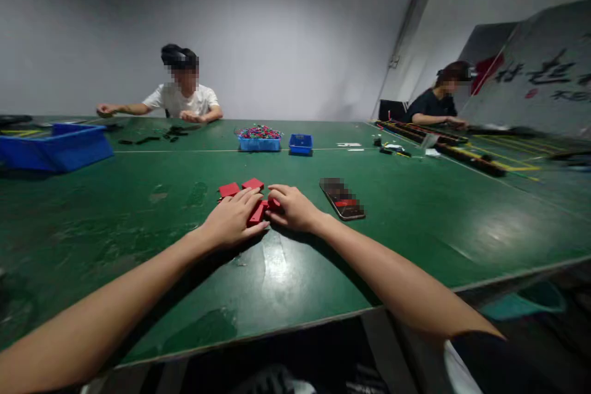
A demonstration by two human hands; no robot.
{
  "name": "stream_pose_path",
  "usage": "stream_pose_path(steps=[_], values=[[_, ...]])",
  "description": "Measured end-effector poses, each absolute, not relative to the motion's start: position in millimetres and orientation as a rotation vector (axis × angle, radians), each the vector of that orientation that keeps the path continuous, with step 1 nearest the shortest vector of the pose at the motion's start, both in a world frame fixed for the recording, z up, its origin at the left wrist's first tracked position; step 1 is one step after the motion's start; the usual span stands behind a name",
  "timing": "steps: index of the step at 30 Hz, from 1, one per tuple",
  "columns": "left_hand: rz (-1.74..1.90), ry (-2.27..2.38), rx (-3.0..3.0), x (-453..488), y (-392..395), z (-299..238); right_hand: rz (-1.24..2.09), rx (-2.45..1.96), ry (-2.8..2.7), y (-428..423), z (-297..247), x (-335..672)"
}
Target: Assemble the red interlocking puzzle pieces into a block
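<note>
Several small red boxes lie close together on the green table, among them one at the back left and one at the back middle. My left hand rests over the group, its thumb and fingers on either side of a nearer red box. Right beside it, my right hand curls its fingers around another red box, which is partly hidden. The two held boxes seem to touch, but the fingers cover where they meet.
A phone lies right of my hands. Beyond are a blue tray of colourful small parts, a smaller blue tray and a large blue bin. Two people sit at the table's far side and right, near dark parts and strips.
</note>
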State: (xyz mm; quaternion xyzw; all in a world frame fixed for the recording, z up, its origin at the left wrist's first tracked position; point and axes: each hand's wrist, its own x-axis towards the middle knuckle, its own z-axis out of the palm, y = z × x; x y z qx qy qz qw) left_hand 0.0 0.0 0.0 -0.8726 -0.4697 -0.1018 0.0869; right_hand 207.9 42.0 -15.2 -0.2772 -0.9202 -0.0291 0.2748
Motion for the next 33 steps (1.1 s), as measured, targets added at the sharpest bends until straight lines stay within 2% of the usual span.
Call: stream_pose_path(steps=[7, 14, 23, 30, 33], values=[[-0.329, -1.424, -2.601, -2.6, -0.6, -3.8, 0.014, -0.827, -2.562, 35.4, -6.6, 214.6], [-0.384, -1.419, -2.600, -3.2, -2.5, -2.8, 0.268, -0.816, -2.653, 31.0, 11.1, 231.1], [-0.472, -1.387, -2.532, -8.3, 8.1, -9.3, 0.290, -0.848, -2.704, 26.4, 27.7, 249.2], [-1.007, -1.269, -2.597, 12.0, -9.8, -0.3, 0.089, -1.093, -2.727, 22.1, 24.5, 240.3], [-1.286, -1.577, -2.772, 33.1, -25.0, -3.5, -0.020, -1.166, -2.734, 18.5, 25.0, 239.1]])
